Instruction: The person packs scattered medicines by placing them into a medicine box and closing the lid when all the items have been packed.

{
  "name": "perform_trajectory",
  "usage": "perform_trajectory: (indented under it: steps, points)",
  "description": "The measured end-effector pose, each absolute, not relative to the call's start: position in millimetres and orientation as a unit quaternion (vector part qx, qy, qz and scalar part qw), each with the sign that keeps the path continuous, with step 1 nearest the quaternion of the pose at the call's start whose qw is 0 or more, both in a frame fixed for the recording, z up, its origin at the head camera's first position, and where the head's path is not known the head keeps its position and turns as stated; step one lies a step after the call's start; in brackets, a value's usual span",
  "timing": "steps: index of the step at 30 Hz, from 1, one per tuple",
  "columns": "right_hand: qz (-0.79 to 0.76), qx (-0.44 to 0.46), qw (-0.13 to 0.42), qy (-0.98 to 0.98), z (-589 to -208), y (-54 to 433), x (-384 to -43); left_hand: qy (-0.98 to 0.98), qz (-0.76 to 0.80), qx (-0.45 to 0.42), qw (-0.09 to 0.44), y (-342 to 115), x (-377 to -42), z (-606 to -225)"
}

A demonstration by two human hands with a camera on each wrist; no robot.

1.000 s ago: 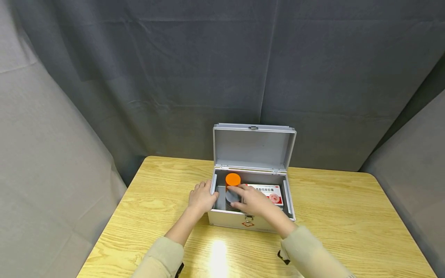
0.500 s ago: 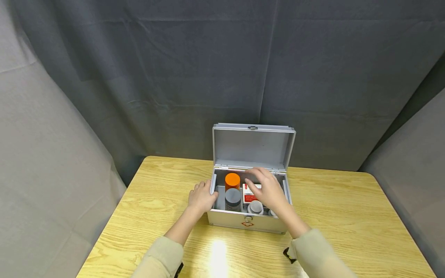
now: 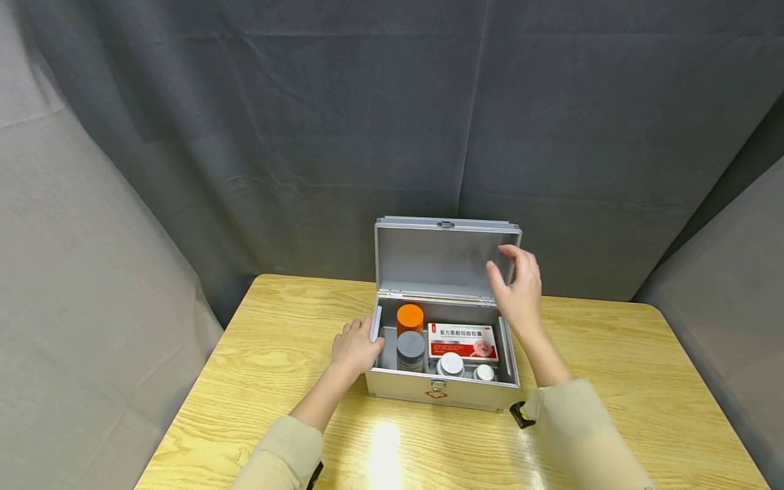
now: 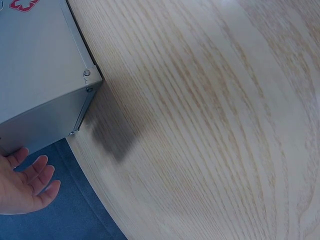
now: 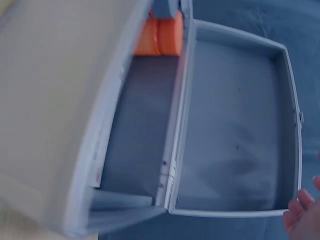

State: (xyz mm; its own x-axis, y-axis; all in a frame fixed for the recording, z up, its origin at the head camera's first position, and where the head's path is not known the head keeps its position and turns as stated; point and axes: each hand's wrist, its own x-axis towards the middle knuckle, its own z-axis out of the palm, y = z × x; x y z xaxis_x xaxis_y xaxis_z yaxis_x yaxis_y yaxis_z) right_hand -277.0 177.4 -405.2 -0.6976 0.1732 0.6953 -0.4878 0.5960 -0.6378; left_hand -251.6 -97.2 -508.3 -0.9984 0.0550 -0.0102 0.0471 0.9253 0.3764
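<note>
A silver first-aid case (image 3: pixel 401 388) with a red cross emblem stands on the table, its lid (image 3: pixel 437 258) raised. My left hand (image 3: pixel 355 349) holds the case's left wall, the thumb over the rim and the fingers outside; the left wrist view shows loosely bent fingers (image 4: pixel 44 172) beside that wall. Empty, with thumb and fingers apart, my right hand (image 3: pixel 520 289) is by the lid's right edge. Inside the case are an orange-capped bottle (image 3: pixel 410 317), a grey-capped jar (image 3: pixel 410 347), a red-and-white medicine box (image 3: pixel 462 340) and two white-capped bottles (image 3: pixel 451 363).
Light wood tabletop (image 3: pixel 612 381) extends on both sides of the case. A dark grey curtain (image 3: pixel 318 136) hangs behind the table, and paler cloth (image 3: pixel 92 272) hangs at the sides.
My right hand has moved up and right from over the jars, past the medicine box, to the lid's right edge. The box and white-capped bottles are now uncovered. My left hand stays put.
</note>
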Motion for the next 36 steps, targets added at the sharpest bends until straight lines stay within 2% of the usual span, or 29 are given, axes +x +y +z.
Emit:
perform_trajectory:
  steps: [6,12,19,27,36]
  points:
    - [0.493,0.017,0.336,-0.802,-389,192,-290,0.981,0.191,0.026,0.009,-97,-252,-508]
    - [0.541,-0.054,0.259,-0.799,-379,204,-306,0.981,0.191,0.028,0.008,-99,-251,-509]
    - [0.615,-0.076,0.167,-0.767,-375,207,-320,0.982,0.189,0.023,0.007,-98,-251,-509]
    - [0.630,-0.098,0.125,-0.760,-374,205,-330,0.980,0.195,0.025,0.010,-98,-250,-508]
    - [0.640,-0.083,0.098,-0.757,-378,203,-335,0.981,0.192,0.027,0.008,-98,-249,-507]
